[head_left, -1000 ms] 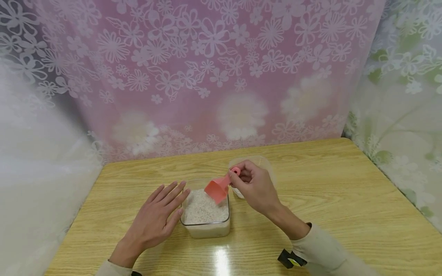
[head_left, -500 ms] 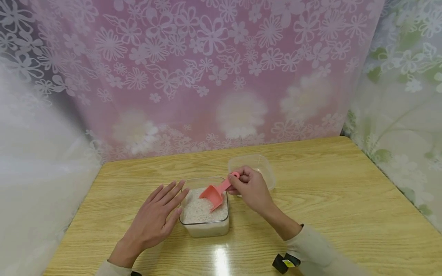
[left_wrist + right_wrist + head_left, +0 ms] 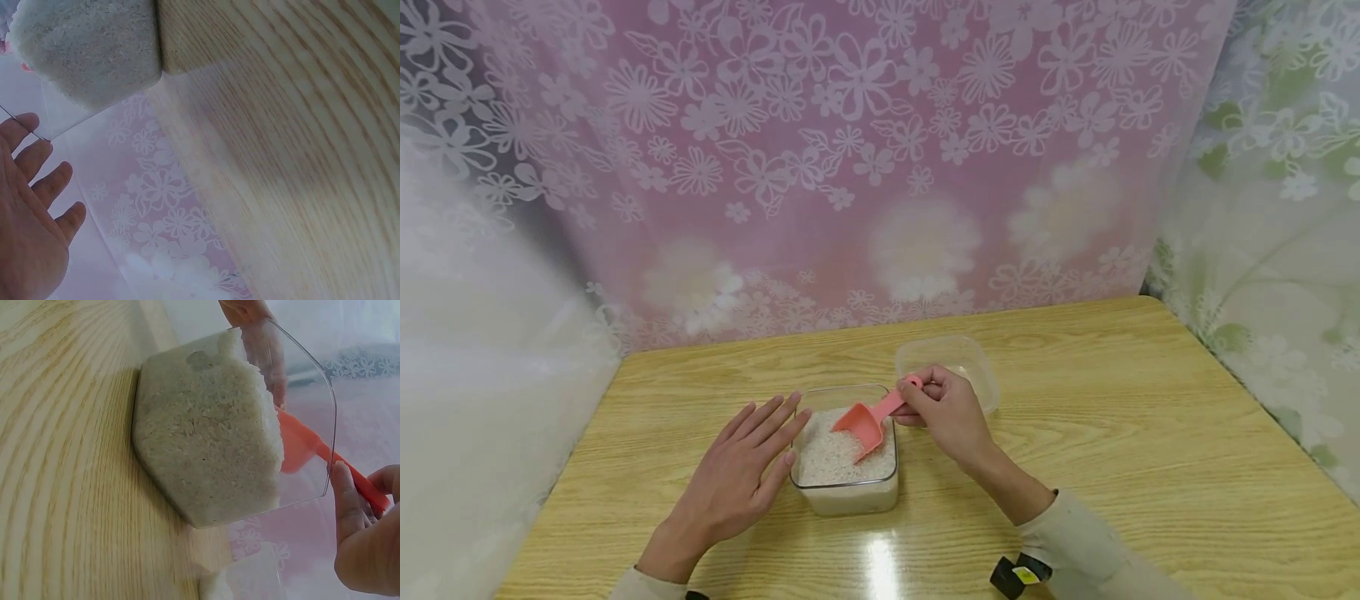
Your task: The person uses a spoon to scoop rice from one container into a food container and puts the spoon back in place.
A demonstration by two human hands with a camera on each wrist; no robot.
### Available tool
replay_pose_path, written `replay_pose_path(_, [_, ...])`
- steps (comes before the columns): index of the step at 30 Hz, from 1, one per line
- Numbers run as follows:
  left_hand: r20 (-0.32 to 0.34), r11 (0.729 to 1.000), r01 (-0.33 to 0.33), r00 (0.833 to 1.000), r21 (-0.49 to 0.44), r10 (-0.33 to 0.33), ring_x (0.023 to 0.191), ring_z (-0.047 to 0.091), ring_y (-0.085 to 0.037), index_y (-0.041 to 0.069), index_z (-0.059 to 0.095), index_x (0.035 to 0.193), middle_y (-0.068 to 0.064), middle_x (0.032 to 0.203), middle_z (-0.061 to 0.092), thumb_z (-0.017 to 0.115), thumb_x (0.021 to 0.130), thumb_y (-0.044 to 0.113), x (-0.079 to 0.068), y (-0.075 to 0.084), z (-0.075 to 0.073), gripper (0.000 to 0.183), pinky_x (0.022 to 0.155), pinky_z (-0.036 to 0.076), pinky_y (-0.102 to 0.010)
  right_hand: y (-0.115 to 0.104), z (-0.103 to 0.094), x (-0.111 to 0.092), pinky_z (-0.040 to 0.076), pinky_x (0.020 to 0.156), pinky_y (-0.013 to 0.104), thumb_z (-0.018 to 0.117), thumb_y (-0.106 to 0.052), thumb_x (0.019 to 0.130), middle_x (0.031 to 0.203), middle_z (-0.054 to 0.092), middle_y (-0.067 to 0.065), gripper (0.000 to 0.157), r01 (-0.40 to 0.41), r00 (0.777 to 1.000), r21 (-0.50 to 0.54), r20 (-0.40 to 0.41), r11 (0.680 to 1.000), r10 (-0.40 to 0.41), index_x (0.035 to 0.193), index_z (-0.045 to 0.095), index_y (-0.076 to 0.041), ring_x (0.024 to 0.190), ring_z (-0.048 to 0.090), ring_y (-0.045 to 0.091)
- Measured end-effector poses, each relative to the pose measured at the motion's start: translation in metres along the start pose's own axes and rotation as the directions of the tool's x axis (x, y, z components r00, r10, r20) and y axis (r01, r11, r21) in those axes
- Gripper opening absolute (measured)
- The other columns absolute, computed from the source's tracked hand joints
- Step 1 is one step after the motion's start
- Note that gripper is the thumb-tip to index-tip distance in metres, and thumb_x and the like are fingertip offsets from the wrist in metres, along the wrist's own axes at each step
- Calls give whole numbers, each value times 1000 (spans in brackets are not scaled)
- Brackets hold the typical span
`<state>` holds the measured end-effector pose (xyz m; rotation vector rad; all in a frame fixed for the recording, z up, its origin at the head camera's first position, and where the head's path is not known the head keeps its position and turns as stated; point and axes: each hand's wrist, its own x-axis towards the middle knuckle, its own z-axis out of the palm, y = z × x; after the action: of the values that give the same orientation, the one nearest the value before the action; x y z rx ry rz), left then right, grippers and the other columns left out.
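Observation:
A clear square container [image 3: 850,502] of rice [image 3: 827,458] stands on the wooden table. My right hand [image 3: 951,412] pinches the handle of a pink scoop [image 3: 861,427], whose front edge dips into the rice surface. In the right wrist view the scoop [image 3: 299,440] shows through the clear wall, its bowl at the top of the rice. My left hand [image 3: 737,471] has its fingers straight and spread, fingertips at the container's left rim. The left wrist view shows the same hand [image 3: 31,187] with fingertips by the rim.
Behind my right hand stands a second, translucent container [image 3: 947,350], partly hidden by that hand; some white contents show in the right wrist view. The table [image 3: 1112,400] ends at a pink flowered curtain [image 3: 820,208]. Pale curtains hang at both sides.
The scoop has come down and slightly left from above the container's right side into the rice, with my right hand following. My left hand stays at the rim.

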<state>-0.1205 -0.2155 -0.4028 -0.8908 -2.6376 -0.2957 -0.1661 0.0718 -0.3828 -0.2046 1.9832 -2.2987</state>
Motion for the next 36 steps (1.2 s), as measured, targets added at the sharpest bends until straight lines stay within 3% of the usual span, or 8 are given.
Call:
replay_pose_path(16, [10, 1000, 6, 1000, -12, -6, 140, 28, -21, 17, 43, 146, 0, 154, 29, 47, 100, 30, 0, 0, -1, 48, 115, 17, -42, -1, 1, 0, 59, 70, 34, 58, 0, 94, 86, 68, 20, 10, -41, 998, 27, -47, 999, 42, 97, 57, 9, 72, 70, 22])
replay_pose_path(23, [12, 1000, 13, 1000, -14, -13, 140, 27, -21, 17, 42, 147, 1, 155, 28, 48, 100, 29, -1, 0, -2, 49, 115, 17, -42, 1, -2, 0, 58, 72, 35, 57, -1, 95, 87, 69, 21, 10, -68, 994, 81, -85, 994, 75, 96, 55, 9, 72, 70, 22])
replay_pose_path(36, [15, 1000, 11, 1000, -19, -11, 140, 27, -22, 18, 41, 147, 1, 155, 28, 43, 102, 31, -1, 1, -2, 48, 115, 17, -43, 0, -12, -3, 58, 73, 32, 56, -5, 96, 82, 67, 14, 15, -110, 988, 205, -84, 973, 129, 100, 53, 9, 70, 69, 19])
